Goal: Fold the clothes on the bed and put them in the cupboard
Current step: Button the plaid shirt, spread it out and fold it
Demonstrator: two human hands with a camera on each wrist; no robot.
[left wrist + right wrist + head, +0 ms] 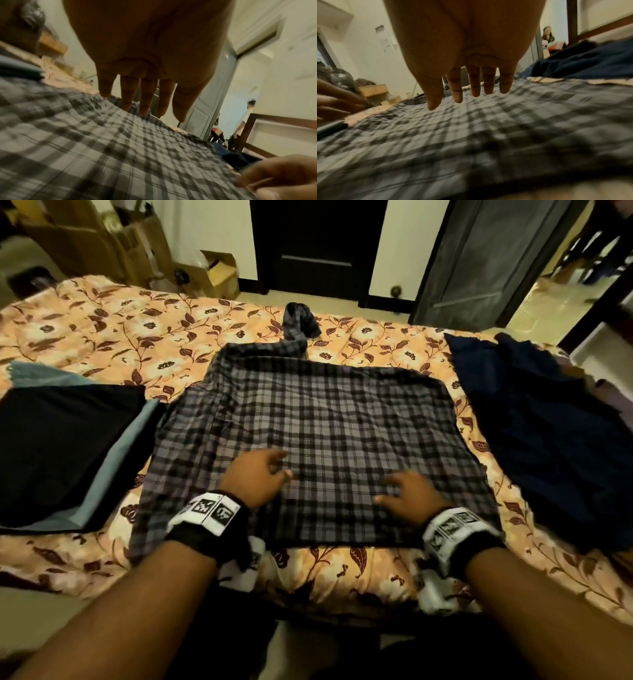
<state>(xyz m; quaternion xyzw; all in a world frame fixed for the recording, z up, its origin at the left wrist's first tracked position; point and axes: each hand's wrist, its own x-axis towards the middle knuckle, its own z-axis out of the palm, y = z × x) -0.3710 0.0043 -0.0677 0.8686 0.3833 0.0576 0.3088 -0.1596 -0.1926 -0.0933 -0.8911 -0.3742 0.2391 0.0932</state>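
A grey and black plaid shirt (325,422) lies spread flat in the middle of the bed (102,330), one sleeve trailing toward the far edge. My left hand (263,470) hovers low over its near left part, fingers straight and spread (145,97). My right hand (400,491) is over the near right part, fingers likewise straight (476,83). Neither hand holds anything. The plaid shirt (102,142) (488,128) fills both wrist views, blurred.
A folded black and grey-blue pile (65,453) sits on the bed's left. A crumpled navy garment (548,440) lies at the right. Cardboard boxes (219,275), a dark door (318,244) and an open grey door (479,261) stand beyond. People (240,124) are in the doorway.
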